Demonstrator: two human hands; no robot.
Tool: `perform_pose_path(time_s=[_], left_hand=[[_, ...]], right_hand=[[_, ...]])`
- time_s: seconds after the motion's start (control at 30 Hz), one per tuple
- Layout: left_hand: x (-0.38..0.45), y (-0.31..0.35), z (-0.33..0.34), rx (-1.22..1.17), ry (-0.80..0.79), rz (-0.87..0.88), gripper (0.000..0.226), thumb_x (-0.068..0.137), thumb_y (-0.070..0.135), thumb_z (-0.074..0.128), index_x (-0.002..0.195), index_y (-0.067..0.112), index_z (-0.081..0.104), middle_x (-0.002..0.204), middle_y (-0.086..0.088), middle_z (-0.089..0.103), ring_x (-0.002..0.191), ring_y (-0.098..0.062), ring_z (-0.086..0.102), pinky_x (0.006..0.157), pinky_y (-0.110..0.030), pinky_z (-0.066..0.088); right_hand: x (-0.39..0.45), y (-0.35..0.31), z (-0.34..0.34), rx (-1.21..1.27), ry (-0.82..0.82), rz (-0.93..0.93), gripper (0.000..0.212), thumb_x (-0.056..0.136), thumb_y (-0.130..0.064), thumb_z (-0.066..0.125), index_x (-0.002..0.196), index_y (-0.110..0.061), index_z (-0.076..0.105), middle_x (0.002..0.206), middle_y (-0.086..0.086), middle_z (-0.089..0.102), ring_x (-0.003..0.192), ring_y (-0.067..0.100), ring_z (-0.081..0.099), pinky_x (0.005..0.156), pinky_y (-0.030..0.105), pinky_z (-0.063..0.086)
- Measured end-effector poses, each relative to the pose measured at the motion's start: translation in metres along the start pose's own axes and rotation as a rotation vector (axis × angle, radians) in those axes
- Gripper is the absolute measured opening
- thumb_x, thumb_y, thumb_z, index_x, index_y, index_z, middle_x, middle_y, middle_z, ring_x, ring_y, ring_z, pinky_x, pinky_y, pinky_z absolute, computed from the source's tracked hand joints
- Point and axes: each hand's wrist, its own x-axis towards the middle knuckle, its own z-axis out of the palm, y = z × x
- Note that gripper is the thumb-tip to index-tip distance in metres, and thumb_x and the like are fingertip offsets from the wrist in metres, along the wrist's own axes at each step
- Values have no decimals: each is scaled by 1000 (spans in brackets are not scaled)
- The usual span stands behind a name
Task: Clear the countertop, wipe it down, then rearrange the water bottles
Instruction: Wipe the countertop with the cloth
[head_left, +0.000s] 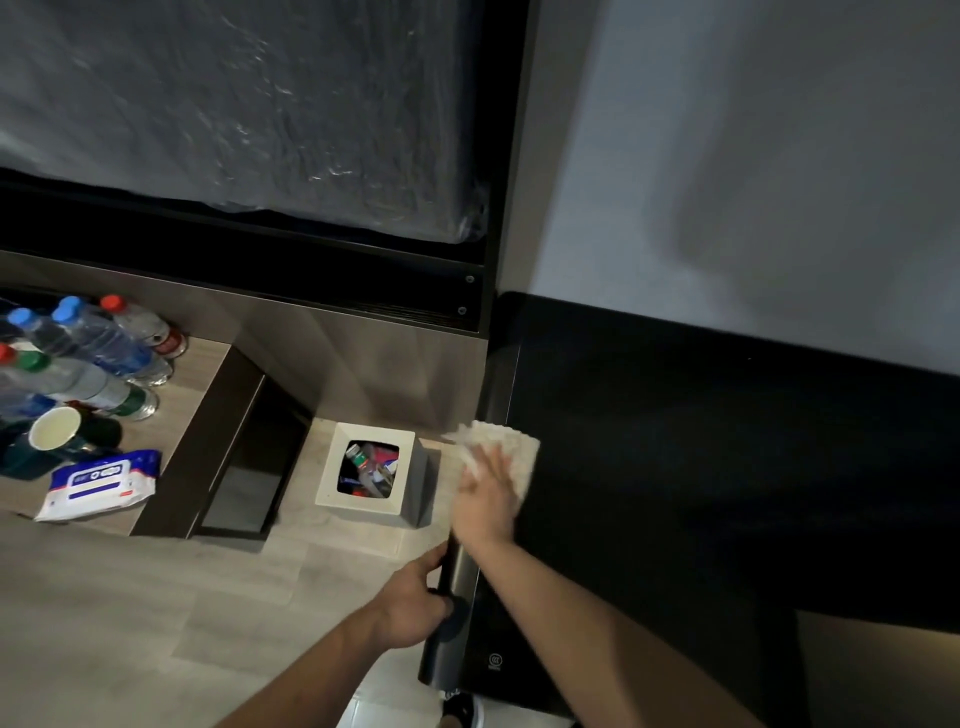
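Observation:
Several water bottles (104, 343) with blue, red and green caps stand crowded at the left end of the wooden countertop (176, 400). My right hand (485, 501) presses flat on a pale cloth (522, 449) at the left edge of a glossy black appliance top (701, 467). My left hand (413, 605) is wrapped around that appliance's rounded front-left corner edge (452, 587). Both forearms reach in from the bottom of the head view.
A dark green paper cup (54, 428) and a pack of wet wipes (98, 483) lie on the countertop in front of the bottles. On the floor between counter and appliance stands a white bin (330, 470) full of rubbish. Under the counter is a dark glass door (249, 467).

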Motion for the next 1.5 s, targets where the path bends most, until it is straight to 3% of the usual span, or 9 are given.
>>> perform_pose_path(time_s=[0.1, 0.23, 0.53, 0.67, 0.8, 1.0, 1.17, 1.33, 1.5], left_hand=[[-6, 0, -5, 67, -29, -35, 84, 65, 11, 61, 147, 24, 50, 122, 3, 72, 104, -17, 72, 91, -27, 58], [-15, 11, -10, 168, -49, -40, 67, 70, 9, 65, 134, 30, 60, 129, 15, 63, 121, -9, 61, 102, -22, 49], [0, 51, -1, 223, 12, 0, 72, 88, -2, 68, 147, 27, 38, 114, -1, 66, 100, -14, 67, 78, -20, 58], [16, 76, 11, 373, 107, 34, 108, 78, 20, 79, 164, 18, 13, 158, -4, 37, 138, -22, 47, 113, -29, 44], [19, 83, 23, 497, 160, 35, 117, 79, 27, 80, 164, 13, 1, 168, -2, 17, 148, -22, 36, 119, -27, 33], [28, 74, 35, 574, 258, 23, 116, 78, 31, 73, 164, 17, -3, 171, -1, 8, 151, -21, 32, 121, -27, 30], [34, 66, 38, 551, 323, 24, 114, 74, 29, 71, 165, 22, 3, 171, 1, 11, 152, -19, 30, 120, -27, 32], [33, 60, 36, 435, 313, 44, 112, 74, 18, 72, 164, 29, 7, 171, 6, 8, 154, -12, 23, 123, -25, 27], [25, 57, 26, 364, 219, 56, 111, 76, 12, 75, 164, 23, 9, 171, 1, 3, 156, -12, 14, 121, -17, 18]], right_hand=[[4, -60, 26, 200, -230, 68, 42, 109, -40, 35, 145, -25, 50, 142, 4, 58, 131, 32, 58, 104, 39, 49], [13, -74, 20, 293, -332, 32, 62, 98, -65, 28, 151, -34, 41, 151, 2, 53, 130, 32, 59, 107, 55, 51], [31, 21, -168, 257, 49, 49, 40, 110, -31, 42, 149, -24, 53, 134, 6, 63, 126, 25, 59, 102, 34, 43], [61, 81, -223, 169, 241, 128, 45, 109, -30, 42, 154, -26, 47, 148, 7, 56, 138, 29, 52, 113, 38, 38], [94, 107, -246, 116, 296, 93, 48, 110, -29, 42, 157, -30, 40, 156, 2, 47, 141, 28, 48, 117, 44, 38], [154, 78, -204, -58, 105, -60, 45, 108, -24, 36, 152, -19, 43, 149, 11, 48, 137, 31, 48, 117, 40, 37], [156, 27, -119, -282, -70, -241, 51, 109, -25, 35, 160, -27, 34, 172, 3, 16, 159, 26, 6, 130, 45, 4], [102, -56, -44, -125, -351, -249, 42, 111, -33, 34, 151, -25, 47, 151, 9, 51, 140, 34, 46, 115, 41, 36], [67, -94, -30, 106, -481, -228, 52, 110, -45, 31, 156, -23, 40, 153, 8, 51, 142, 32, 45, 118, 48, 37]])
